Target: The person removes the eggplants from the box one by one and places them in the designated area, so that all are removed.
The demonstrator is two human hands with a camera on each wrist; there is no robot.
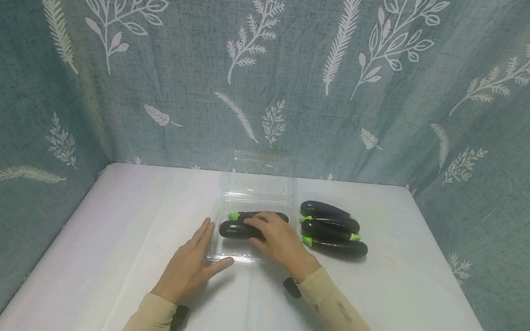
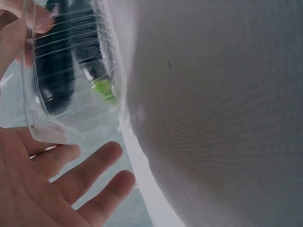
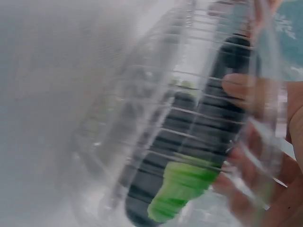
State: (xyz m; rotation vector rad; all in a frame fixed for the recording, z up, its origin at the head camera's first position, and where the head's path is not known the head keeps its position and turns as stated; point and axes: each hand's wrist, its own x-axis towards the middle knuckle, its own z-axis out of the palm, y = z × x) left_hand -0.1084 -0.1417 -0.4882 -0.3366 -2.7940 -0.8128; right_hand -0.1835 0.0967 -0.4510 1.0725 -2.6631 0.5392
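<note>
A clear plastic clamshell container (image 1: 238, 258) lies unfolded on the table, its lid (image 1: 259, 185) raised at the back. Inside are two eggplants, one behind the other. Over the front eggplant (image 1: 232, 229), my right hand (image 1: 282, 242) curls its fingers and thumb, gripping it near its right end. The rear eggplant (image 1: 247, 216) has its green cap to the left. In the right wrist view, the thumb (image 3: 241, 87) lies on the gripped eggplant, seen through the ribbed wall. My left hand (image 1: 191, 260) is at the container's left front corner with fingers spread and straight.
Right of the container lie several more eggplants (image 1: 333, 246) in a stacked column, caps pointing either way. A white cloth covers the table (image 1: 110, 257). Patterned blue-green curtains (image 1: 197, 75) stand behind it and at both sides.
</note>
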